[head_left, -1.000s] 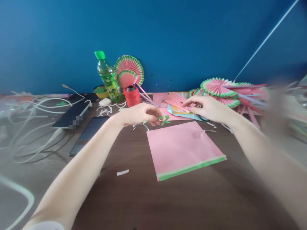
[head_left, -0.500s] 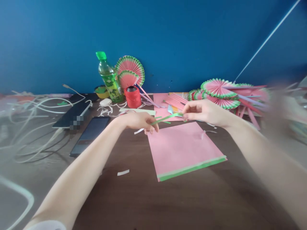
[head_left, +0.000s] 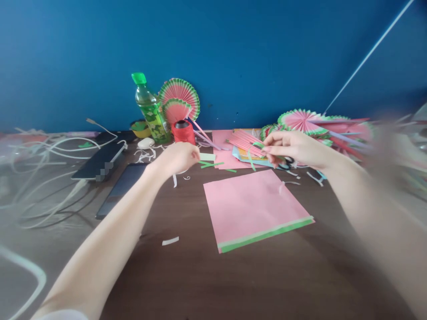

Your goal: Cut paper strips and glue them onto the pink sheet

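Hands sit apart above the table (head_left: 187, 275): your right hand (head_left: 293, 149) pinches a green paper strip (head_left: 249, 161) just over the pink folded strips (head_left: 243, 141), fingertips closed on it. Your left hand (head_left: 176, 158) is curled beside loose green strips (head_left: 211, 164); cannot tell whether it holds anything. Pink sheet (head_left: 250, 204) lies flat between your forearms.

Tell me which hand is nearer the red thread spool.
Left. The left hand sits just in front of the red thread spool; the right hand is well off to the spool's right, pinching a green paper strip.
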A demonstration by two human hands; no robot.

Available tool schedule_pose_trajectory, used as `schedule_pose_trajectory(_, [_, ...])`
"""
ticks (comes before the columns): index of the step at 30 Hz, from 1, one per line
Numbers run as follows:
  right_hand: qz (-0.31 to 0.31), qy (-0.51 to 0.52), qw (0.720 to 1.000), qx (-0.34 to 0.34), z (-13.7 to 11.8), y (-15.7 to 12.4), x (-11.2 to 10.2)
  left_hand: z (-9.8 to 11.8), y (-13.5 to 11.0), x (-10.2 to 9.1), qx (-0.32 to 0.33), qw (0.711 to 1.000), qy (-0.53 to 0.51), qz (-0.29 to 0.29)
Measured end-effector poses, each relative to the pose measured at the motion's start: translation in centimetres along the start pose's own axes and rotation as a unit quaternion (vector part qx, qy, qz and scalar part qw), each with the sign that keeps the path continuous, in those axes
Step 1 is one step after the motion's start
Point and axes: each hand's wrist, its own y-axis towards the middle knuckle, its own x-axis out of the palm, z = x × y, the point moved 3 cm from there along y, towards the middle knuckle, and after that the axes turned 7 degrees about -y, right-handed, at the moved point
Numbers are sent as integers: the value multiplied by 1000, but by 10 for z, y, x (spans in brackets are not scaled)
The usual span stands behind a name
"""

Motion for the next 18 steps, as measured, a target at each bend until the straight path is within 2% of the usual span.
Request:
schedule_pose_trajectory(2, [-17,15,1000,10,0,0,1,18,-2,13,54,998,-27,-22])
schedule_pose_trajectory(4, [-57,24,997,39,2,-1,2,35,-5,32,106,986,-59,-112])
schedule_pose_trajectory(6, [-125,28,988,86,6,-3,6,46,-8,49,129,970,-47,-203])
schedule_pose_trajectory(9, [-245,34,957,150,11,-8,14,47,-9,57,110,965,-16,-238])
schedule_pose_trajectory(11, [-285,24,941,178,15,-10,16,44,-9,55,97,965,-1,-243])
schedule_pose_trajectory(15, [-276,-30,932,232,29,-10,8,38,-9,49,64,962,14,-264])
schedule_pose_trajectory(18, [-254,-69,938,225,36,-11,-5,34,-9,45,42,960,15,-275])
